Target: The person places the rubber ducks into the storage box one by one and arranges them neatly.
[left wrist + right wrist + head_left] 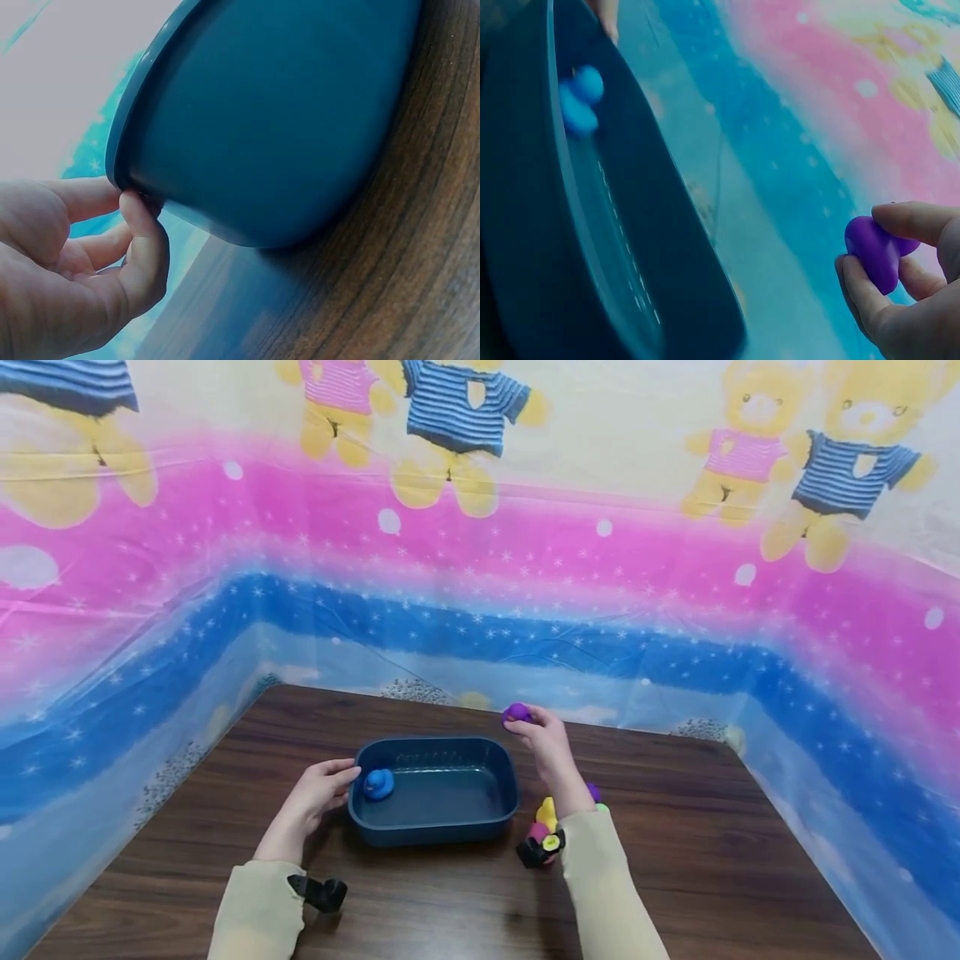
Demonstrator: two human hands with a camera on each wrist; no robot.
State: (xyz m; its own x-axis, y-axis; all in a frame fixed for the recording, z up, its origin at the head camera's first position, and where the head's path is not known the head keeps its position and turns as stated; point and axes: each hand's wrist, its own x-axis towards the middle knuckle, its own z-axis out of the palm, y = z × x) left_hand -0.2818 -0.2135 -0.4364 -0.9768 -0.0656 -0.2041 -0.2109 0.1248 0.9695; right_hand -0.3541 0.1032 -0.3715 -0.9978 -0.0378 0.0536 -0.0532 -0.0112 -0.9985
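A dark teal rectangular basin (435, 833) stands on the wooden table, and a blue rubber duck (378, 784) sits inside at its left end. My left hand (317, 795) pinches the basin's left rim between thumb and fingers, as the left wrist view shows close up. Beyond the basin's right far corner, my right hand (551, 745) holds a purple rubber duck (877, 251) up in the air between thumb and fingertips. Right of the basin, partly hidden by the right forearm, lie a yellow toy (547, 814) and a pink toy (538, 832).
Bits of a purple toy (593, 792) and a green toy (602, 808) show behind the right wrist. The brown table (720, 860) ends at a printed cloth wall (570, 652) with bears, which surrounds it at the back and sides. Black camera straps circle both wrists.
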